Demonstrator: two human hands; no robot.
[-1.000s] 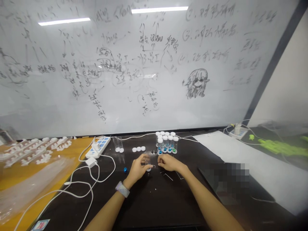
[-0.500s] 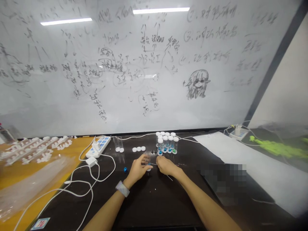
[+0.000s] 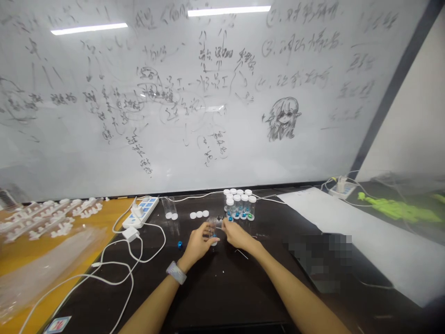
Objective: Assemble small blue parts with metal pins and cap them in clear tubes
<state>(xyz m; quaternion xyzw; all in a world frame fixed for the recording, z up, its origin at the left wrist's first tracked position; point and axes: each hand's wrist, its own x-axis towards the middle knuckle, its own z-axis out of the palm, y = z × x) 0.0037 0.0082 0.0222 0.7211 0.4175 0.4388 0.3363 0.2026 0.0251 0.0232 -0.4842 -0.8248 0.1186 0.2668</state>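
Wrapped round a clear tube (image 3: 213,233) with something blue near its white base, my left hand (image 3: 199,242) is closed and wears a pale wristband. Close by on the right, my right hand (image 3: 237,234) is pinched around the end of a thin pale stick (image 3: 219,228), which points toward the tube. A blue ball (image 3: 180,244) lies left of my left hand. Several capped clear tubes (image 3: 244,207) with blue or green balls inside stand behind my right hand. Small dark pieces (image 3: 220,218) sit between the hands, farther back.
Three white caps (image 3: 199,214) lie in a row, with clear tubes (image 3: 170,208) beside them. A power strip (image 3: 142,212) and white cables (image 3: 132,260) occupy the left. White plastic parts (image 3: 52,215) are at far left, white paper (image 3: 333,222) and a dark sheet (image 3: 313,260) at right.
My right hand has risen slightly from the table beside the tubes, bringing a thin stick toward the tube. My left hand keeps its hold. The view has shifted slightly.
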